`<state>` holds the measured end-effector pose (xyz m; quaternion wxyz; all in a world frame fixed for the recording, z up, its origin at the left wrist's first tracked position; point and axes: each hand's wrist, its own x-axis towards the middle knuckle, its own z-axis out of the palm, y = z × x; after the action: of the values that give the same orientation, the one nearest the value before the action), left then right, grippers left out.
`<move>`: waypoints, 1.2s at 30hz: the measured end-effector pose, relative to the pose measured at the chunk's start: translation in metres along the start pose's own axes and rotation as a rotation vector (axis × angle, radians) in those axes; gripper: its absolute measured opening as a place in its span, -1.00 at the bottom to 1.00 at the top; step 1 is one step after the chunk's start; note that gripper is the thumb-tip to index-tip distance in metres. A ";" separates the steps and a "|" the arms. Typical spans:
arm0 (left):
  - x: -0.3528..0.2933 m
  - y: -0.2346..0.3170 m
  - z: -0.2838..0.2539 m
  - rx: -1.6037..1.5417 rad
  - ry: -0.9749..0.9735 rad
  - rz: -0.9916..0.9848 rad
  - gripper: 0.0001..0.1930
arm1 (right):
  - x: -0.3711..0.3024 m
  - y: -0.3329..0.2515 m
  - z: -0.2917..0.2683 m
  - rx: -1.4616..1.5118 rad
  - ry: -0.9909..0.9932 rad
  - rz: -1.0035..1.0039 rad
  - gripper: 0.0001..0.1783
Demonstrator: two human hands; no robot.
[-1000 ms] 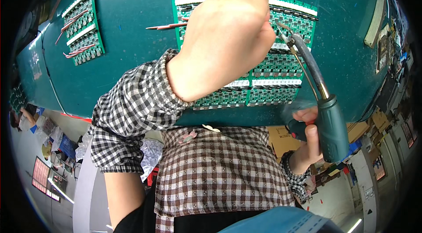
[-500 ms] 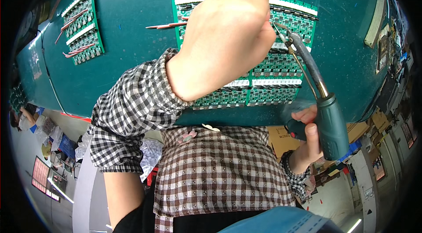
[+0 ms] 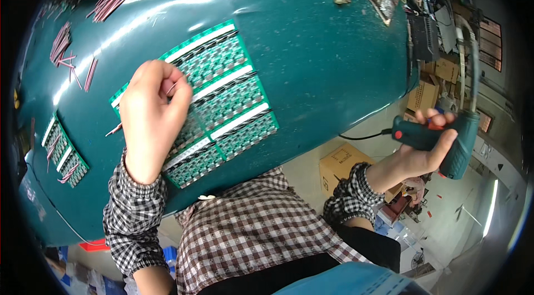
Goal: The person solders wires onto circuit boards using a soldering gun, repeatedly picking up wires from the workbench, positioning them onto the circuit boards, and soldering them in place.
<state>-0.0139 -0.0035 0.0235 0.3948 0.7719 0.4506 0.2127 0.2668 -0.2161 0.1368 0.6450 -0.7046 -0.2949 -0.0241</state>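
1. Our left hand [image 3: 150, 114] hung over the circuit panel [image 3: 236, 89], pinching a thin wire [image 3: 173, 87] that a loose hold could have dropped.
2. Right of the panel, our right hand [image 3: 423, 157] gripped a soldering gun [image 3: 466, 142]; careless swinging could have burned us.
3. A green tabletop [image 3: 322, 67] spread beneath the panel, wire bundles [image 3: 109, 5] lying off its far left.
4. A carton [image 3: 346, 164] stood right of the panel, past the table edge.

The hands [image 3: 149, 117] hold a thin wire [image 3: 172, 88] and a soldering gun [image 3: 465, 140].
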 end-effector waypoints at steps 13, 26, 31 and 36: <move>0.009 -0.004 0.004 0.077 -0.025 -0.002 -0.93 | -0.011 0.058 0.029 0.110 -0.183 0.400 -0.66; 0.010 -0.009 0.019 0.105 0.160 0.141 -0.90 | -0.094 0.012 0.066 0.100 -0.674 0.675 -0.50; 0.008 -0.010 0.021 0.066 0.158 0.140 -0.90 | -0.097 0.012 0.070 0.023 -0.764 0.556 -0.49; 0.009 -0.009 0.020 0.063 0.150 0.125 -0.89 | -0.098 0.011 0.073 0.016 -0.771 0.558 -0.51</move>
<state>-0.0006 -0.0018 0.0045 0.3214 0.7924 0.4364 0.2799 0.1657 -0.1864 0.0742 0.4757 -0.7096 -0.3122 0.4154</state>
